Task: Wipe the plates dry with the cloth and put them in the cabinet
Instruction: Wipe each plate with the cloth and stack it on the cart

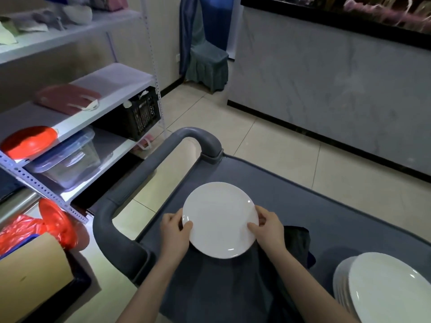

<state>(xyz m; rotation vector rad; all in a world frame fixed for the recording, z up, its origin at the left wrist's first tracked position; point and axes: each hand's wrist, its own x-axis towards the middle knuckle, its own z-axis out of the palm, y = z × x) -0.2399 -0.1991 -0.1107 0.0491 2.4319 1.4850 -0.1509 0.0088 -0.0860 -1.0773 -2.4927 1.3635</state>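
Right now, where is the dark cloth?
In the head view, the dark cloth lies on the grey cart, just right of the plate being held, beside the right hand.

text: none readable | labels: none | brands: none | numbers: none | signs: none

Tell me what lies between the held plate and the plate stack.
Head view: the right hand gripping the plate, then the dark cloth on the cart tray, then a bare strip of tray before the stack.
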